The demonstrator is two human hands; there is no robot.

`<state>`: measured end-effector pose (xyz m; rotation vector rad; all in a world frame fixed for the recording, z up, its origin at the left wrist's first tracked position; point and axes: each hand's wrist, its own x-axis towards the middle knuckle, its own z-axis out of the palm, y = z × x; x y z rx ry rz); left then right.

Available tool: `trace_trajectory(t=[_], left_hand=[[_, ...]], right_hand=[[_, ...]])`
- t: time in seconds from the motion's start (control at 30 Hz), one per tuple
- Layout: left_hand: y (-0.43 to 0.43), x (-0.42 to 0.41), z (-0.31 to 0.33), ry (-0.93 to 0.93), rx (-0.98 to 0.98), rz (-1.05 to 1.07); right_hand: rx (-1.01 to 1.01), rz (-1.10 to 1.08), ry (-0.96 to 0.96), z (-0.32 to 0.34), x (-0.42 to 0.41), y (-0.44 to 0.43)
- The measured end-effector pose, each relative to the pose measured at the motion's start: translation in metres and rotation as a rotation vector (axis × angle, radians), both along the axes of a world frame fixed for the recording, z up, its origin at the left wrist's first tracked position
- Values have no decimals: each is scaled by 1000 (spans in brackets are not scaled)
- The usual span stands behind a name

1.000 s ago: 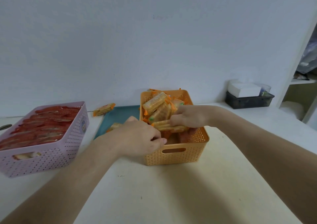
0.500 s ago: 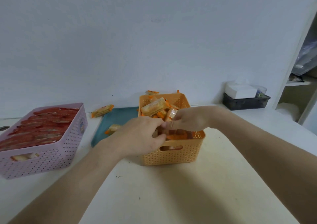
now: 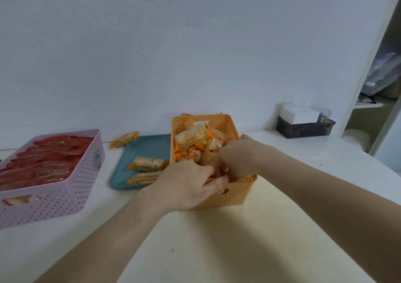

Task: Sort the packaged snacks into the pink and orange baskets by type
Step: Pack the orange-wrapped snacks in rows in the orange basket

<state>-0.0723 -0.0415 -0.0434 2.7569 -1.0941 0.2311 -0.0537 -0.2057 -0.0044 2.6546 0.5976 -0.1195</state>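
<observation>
Hands meet over the near edge of the orange basket [image 3: 230,196] at centre frame. The left hand [image 3: 186,185] curls over the basket's front rim, fingers bent inward onto the wrappers; the right hand [image 3: 236,159] reaches in from the right, and its fingers look closed around an upright cracker pack [image 3: 209,160], though exactly what each hand clamps is partly hidden by the other. The basket is heaped with orange-wrapped cracker packs [image 3: 189,136], some standing above its rim.

Left of it lies a teal tray [image 3: 147,146] with two more orange-wrapped packs [image 3: 147,163] on it, and one stray pack [image 3: 124,139] rests on the white table [image 3: 217,239] just beyond the tray's far corner. At far left the pink basket [image 3: 65,196] is filled with red-wrapped packs [image 3: 45,159].

The step in hand appears to be settling packs into the crowded orange basket. Next, I judge, the hands must let go and go left for the tray's remaining packs, then press them in gently so the heap does not spill.
</observation>
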Motion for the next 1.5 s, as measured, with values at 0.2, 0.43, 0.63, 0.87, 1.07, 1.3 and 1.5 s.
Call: trace_trajectory(t=[0.2, 0.43, 0.63, 0.87, 1.07, 1.3, 1.5], left_hand=[[-2, 0, -6, -87, -21, -12], [-2, -4, -9, -122, 3, 9], [-2, -5, -8, -79, 1, 11], [-3, -6, -7, -99, 9, -11], [-3, -2, -5, -79, 58, 14], [-5, -4, 15, 404, 68, 27], [14, 15, 47, 50, -202, 231]], right_hand=[[-71, -20, -98, -22, 9, 2], [7, 11, 31, -15, 13, 1], [389, -16, 141, 14, -9, -9], [451, -4, 106, 16, -40, -25], [444, -96, 136, 9, -56, -29], [444, -49, 37, -8, -63, -24], [768, -98, -186, 7, -41, -26]])
